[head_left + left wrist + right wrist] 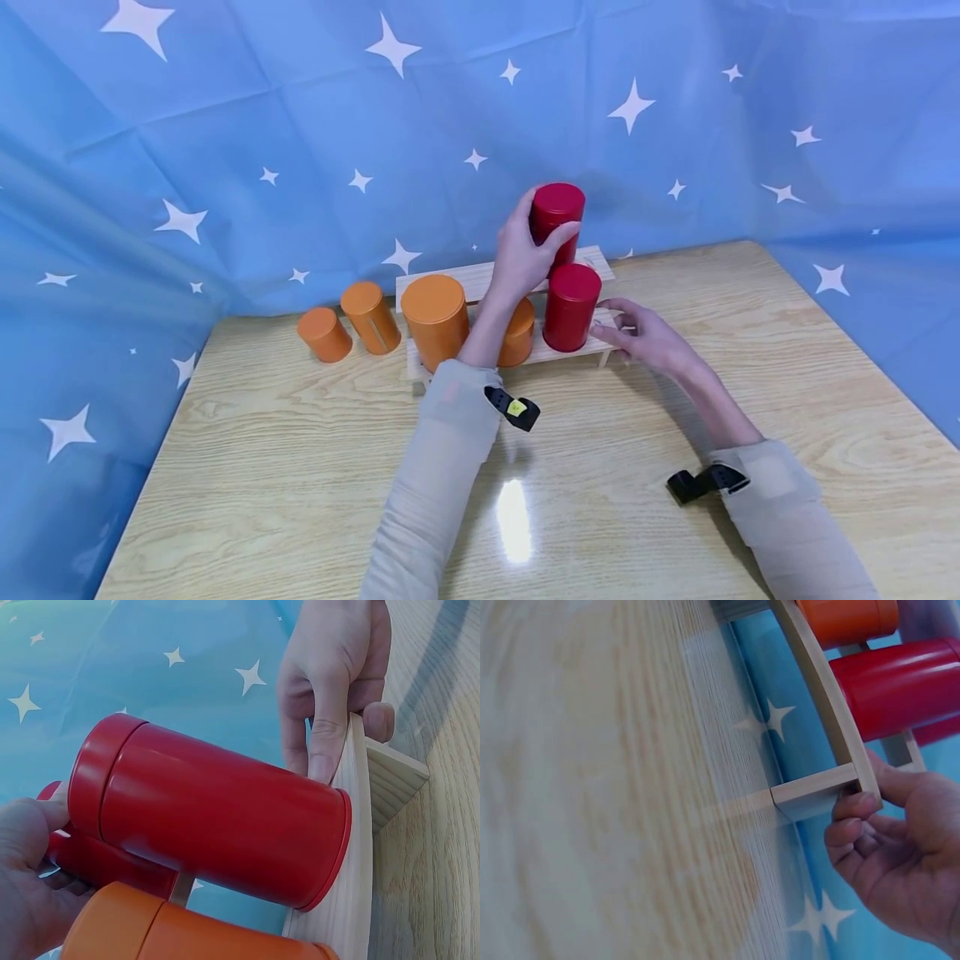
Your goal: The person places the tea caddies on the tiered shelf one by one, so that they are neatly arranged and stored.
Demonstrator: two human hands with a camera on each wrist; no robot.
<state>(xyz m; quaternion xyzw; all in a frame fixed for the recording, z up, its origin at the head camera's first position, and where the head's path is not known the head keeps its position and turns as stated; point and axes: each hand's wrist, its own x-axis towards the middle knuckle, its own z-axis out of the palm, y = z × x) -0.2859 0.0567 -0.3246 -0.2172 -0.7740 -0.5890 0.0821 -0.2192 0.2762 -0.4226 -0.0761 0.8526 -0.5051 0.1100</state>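
Observation:
My left hand (521, 254) holds a red canister (558, 202) over the back tier of a two-tier wooden rack (480, 278), thumb and fingers around its sides. Whether its base touches the tier is hidden. On the front tier stands a second red canister (573, 308), upright; it fills the middle of the left wrist view. At that tier's right end, my right hand (648, 337) pinches the board's edge (866, 776) between thumb and fingers. A large orange canister (435, 317) and a smaller orange canister (517, 335) are on the rack too, left of the front red one.
Two orange canisters, a short one (326, 335) and a taller one (372, 318), stand on the wooden table (285, 467) left of the rack. A blue cloth with white stars (315, 108) hangs behind and beside the table. Black straps (513, 408) circle both sleeves.

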